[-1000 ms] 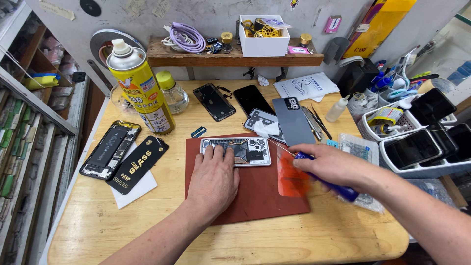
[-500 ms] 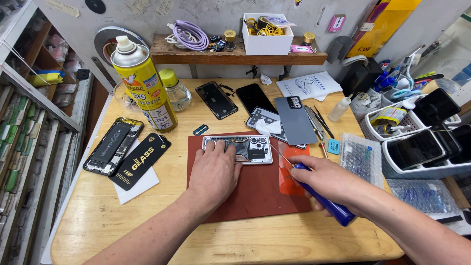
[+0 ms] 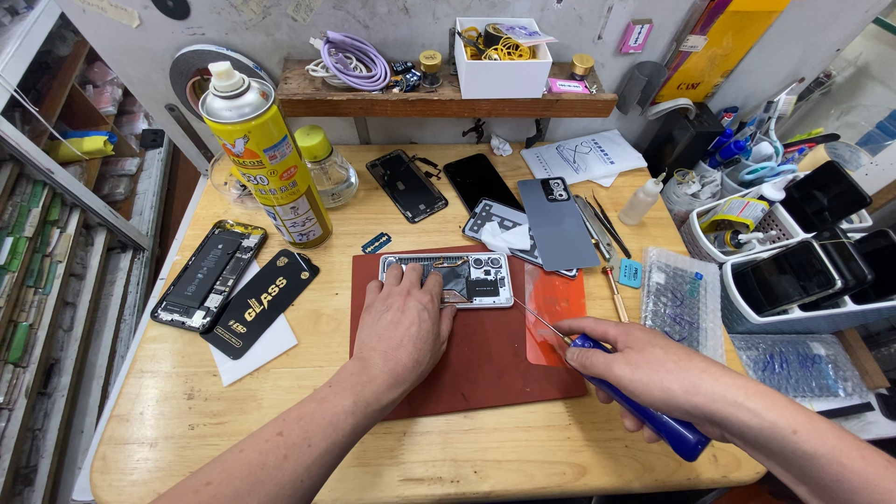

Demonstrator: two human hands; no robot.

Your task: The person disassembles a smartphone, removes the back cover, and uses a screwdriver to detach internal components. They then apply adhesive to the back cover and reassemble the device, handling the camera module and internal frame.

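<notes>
The right hand is closed around a blue-handled screwdriver, its thin shaft pointing toward the opened phone. The left hand lies flat, fingers spread, pressing on that phone's near edge without gripping. The phone sits at the far edge of a red mat, near the middle of the wooden table.

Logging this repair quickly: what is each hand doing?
Left hand: open, flat on the opened phone.
Right hand: closed around a blue screwdriver.
</notes>
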